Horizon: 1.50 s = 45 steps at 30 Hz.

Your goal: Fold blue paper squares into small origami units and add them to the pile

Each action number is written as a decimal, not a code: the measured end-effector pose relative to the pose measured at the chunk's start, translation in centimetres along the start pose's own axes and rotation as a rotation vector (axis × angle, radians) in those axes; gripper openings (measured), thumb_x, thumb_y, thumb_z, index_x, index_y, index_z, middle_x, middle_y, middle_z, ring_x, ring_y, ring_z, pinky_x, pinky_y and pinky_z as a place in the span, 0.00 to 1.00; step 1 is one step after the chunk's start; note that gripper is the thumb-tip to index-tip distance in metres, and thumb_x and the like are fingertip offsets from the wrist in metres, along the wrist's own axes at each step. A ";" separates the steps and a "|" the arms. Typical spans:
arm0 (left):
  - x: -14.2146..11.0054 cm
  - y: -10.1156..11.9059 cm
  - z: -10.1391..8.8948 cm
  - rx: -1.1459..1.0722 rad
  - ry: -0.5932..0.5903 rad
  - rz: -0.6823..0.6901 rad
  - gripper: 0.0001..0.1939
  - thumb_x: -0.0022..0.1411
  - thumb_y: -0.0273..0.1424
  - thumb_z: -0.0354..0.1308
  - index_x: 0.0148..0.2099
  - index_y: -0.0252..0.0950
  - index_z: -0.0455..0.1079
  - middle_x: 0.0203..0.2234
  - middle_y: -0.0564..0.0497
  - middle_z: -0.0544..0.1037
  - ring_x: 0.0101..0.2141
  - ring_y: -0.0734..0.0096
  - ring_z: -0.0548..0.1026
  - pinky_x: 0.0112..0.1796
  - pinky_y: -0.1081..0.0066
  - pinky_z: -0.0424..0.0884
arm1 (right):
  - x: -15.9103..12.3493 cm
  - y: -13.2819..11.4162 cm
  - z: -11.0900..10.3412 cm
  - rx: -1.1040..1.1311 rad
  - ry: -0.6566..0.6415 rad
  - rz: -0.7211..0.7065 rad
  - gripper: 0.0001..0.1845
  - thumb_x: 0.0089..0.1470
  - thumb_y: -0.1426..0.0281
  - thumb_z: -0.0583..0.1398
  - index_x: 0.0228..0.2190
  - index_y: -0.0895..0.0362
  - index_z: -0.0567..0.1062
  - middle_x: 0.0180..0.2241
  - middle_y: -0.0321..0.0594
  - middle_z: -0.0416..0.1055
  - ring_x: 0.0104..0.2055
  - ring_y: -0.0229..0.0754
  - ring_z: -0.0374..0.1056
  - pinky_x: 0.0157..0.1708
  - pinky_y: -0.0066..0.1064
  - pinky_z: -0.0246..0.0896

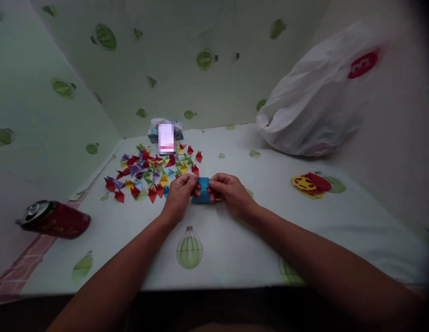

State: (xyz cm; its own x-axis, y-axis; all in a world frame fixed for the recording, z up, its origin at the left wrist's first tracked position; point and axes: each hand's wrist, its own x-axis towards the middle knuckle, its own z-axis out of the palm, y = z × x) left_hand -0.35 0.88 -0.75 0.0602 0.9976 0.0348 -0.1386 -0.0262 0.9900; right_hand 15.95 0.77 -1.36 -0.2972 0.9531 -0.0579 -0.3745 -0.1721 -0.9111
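My left hand [181, 191] and right hand [230, 189] pinch opposite edges of blue origami paper [202, 196] above the tabletop [231, 249], seemingly to keep it taut and even, just beside folded paper cranes [152, 168].

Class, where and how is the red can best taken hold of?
Probably around the middle of the red can, fingers wrapped, coming from the person's side: its rounded wall shows there, while the silvery top, pointing leftward in view, would stay clear of the fingers.
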 end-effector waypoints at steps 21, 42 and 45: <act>0.2 0.5 -0.4 0.130 -0.184 -0.040 0.14 0.55 0.38 0.68 0.28 0.33 0.72 0.21 0.54 0.74 0.24 0.76 0.70 0.29 0.73 0.65 | 0.4 0.0 -0.8 -0.211 -0.081 -0.053 0.14 0.53 0.61 0.67 0.27 0.56 0.71 0.22 0.33 0.73 0.22 0.34 0.66 0.27 0.27 0.59; -0.2 -0.2 0.1 -0.008 -0.042 -0.016 0.15 0.53 0.33 0.70 0.40 0.35 0.71 0.28 0.54 0.77 0.29 0.74 0.75 0.34 0.72 0.71 | 0.6 0.4 -0.7 -0.103 -0.001 -0.039 0.14 0.54 0.60 0.66 0.28 0.57 0.73 0.23 0.33 0.74 0.22 0.33 0.67 0.27 0.27 0.62; -0.2 -0.3 0.1 -0.028 -0.031 -0.011 0.14 0.53 0.33 0.69 0.40 0.35 0.72 0.28 0.53 0.77 0.29 0.74 0.75 0.35 0.72 0.71 | 0.6 0.5 -0.8 -0.062 -0.020 -0.024 0.14 0.54 0.60 0.66 0.28 0.57 0.73 0.24 0.34 0.74 0.22 0.33 0.67 0.26 0.27 0.62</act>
State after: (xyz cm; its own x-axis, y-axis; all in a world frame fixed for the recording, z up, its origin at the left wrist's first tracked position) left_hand -0.22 0.64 -1.03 0.0924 0.9953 0.0289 -0.1656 -0.0133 0.9861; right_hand 16.31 1.50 -2.15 -0.3064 0.9515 -0.0281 -0.3270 -0.1330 -0.9356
